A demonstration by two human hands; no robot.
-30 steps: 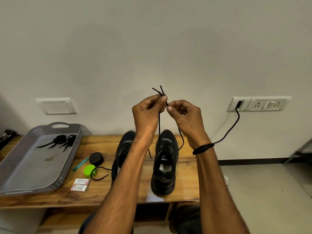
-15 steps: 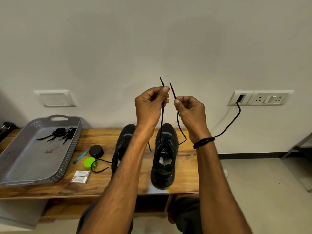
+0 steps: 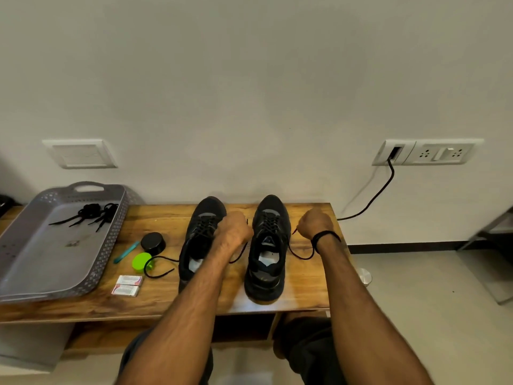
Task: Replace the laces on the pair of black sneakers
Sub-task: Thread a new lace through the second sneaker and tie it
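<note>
Two black sneakers stand side by side on the wooden bench [image 3: 305, 290], toes toward the wall. The right sneaker [image 3: 268, 245] is laced with a black lace [image 3: 301, 255] whose two ends run out to either side. My left hand [image 3: 233, 232] is curled between the shoes and grips the left end. To the right of the shoe, my right hand [image 3: 315, 223] grips the right end, which loops on the bench. The left sneaker [image 3: 201, 234] is laced too, and a loose lace end [image 3: 159, 273] trails from it to the left. My left forearm hides part of it.
A grey perforated tray [image 3: 16, 273] at the left holds a bundle of black laces [image 3: 91, 213]. Beside it lie a black round lid [image 3: 152, 242], a green cap [image 3: 141, 262], a teal pen [image 3: 126, 252] and two small packets [image 3: 127, 285]. A black cable [image 3: 374, 198] hangs from the wall socket.
Both hands came down from chest height, where they held the lace tips together, and moved apart to either side of the right sneaker. The lace now runs low and sideways.
</note>
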